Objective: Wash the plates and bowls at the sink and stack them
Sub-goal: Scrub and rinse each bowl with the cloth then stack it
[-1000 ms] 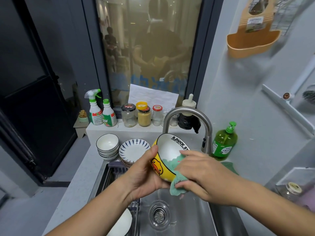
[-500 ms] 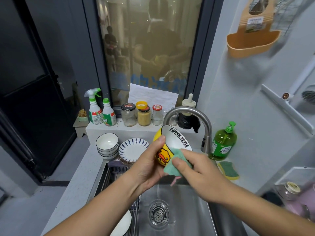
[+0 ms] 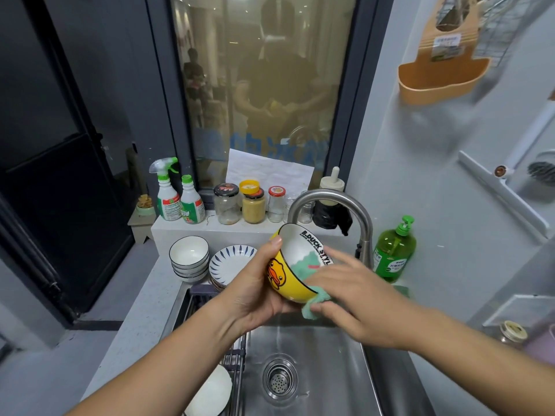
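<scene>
My left hand (image 3: 255,292) grips a yellow duck bowl (image 3: 289,274) from below, thumb on its rim, tilted over the steel sink (image 3: 324,370). My right hand (image 3: 354,292) holds a green cloth (image 3: 313,301) against the bowl's rim and white inside. Behind on the counter stand a stack of white bowls (image 3: 189,259) and a stack of blue-patterned plates (image 3: 229,262). A white dish (image 3: 210,391) lies on the rack at the sink's left.
The curved tap (image 3: 339,205) arches just behind the bowl. A green soap bottle (image 3: 393,253) stands to its right. Spray bottles (image 3: 177,199) and jars (image 3: 252,205) line the ledge. The drain (image 3: 279,378) is below my hands.
The bowl dropped lower and tilted more toward me. My right hand moved the cloth from the bowl's outer side over the rim into its inside.
</scene>
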The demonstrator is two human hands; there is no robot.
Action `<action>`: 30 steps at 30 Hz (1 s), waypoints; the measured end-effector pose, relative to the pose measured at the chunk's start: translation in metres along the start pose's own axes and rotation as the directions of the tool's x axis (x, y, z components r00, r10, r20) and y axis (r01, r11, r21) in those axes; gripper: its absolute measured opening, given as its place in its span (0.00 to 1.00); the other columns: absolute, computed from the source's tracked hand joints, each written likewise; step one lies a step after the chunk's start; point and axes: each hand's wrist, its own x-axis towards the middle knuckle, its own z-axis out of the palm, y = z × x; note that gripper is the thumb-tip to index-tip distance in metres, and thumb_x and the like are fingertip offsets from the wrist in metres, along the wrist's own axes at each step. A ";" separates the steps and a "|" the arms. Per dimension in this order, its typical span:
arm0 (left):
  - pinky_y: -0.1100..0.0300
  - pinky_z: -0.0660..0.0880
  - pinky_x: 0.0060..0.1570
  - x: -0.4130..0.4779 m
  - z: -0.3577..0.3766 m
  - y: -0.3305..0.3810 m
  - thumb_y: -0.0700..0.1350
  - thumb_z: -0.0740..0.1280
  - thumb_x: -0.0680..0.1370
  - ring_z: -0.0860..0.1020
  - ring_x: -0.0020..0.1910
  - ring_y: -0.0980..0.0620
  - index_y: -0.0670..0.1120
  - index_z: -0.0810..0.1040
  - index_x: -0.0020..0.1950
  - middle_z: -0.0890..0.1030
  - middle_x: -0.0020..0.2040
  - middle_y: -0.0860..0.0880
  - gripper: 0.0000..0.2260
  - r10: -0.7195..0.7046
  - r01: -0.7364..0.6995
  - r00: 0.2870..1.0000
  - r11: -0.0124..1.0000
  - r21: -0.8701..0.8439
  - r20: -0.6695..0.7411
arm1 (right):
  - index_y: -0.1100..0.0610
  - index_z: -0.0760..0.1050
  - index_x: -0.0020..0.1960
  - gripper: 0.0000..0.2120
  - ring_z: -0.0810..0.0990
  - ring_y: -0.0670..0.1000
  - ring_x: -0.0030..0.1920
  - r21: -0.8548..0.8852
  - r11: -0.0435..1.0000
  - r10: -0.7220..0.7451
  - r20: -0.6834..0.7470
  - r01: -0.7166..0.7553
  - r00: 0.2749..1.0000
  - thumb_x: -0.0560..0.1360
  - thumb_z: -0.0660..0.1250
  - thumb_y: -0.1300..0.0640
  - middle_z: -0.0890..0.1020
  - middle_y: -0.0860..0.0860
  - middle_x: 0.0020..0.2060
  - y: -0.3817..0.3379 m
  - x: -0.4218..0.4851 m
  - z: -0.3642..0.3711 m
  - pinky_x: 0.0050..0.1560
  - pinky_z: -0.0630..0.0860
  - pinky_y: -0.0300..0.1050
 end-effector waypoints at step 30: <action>0.33 0.76 0.62 0.002 -0.026 -0.009 0.47 0.89 0.55 0.79 0.65 0.37 0.52 0.72 0.74 0.79 0.69 0.41 0.50 0.134 -0.150 0.986 0.971 0.186 0.098 | 0.61 0.82 0.52 0.16 0.85 0.53 0.46 0.992 -0.107 0.710 0.032 0.063 0.703 0.66 0.72 0.58 0.86 0.59 0.48 -0.003 0.021 -0.001 0.45 0.83 0.44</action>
